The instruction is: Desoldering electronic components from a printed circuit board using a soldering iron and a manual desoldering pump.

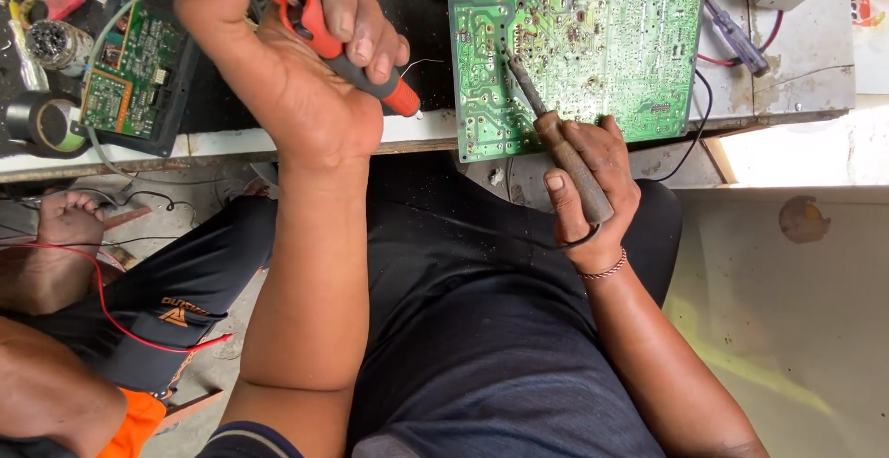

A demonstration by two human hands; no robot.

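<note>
Head view: the right hand (588,175) has its grip wrapped tight round the worn brown handle of a soldering iron (556,138), whose dark metal shaft slants up to touch the solder side of a large green circuit board (593,41). The board is flat and rectangular, speckled with silvery joints and pale traces, and it overhangs the front edge of the bench (796,78), a scuffed, pale surface with a dark mat behind. The iron's black cord loops below the wrist, which wears a thin beaded bracelet (607,268).

The left hand (296,60) is raised, palm towards the camera, its grip closed on an orange and grey tool (324,32) with smooth plastic handles and an orange tip; its upper end is cut off by the frame, so its kind is hard to make out.

At the left of the bench lies a smaller green board (125,78) in a black frame, with a roll of dark tape (42,123) beside it and small red-handled snips (69,0) above. A blue-handled screwdriver (736,37) lies at the right.

Dark trousers fill the lower middle. At the lower left, another person's bare foot (65,217) and a thin red wire (111,310) show, partly cut off
</note>
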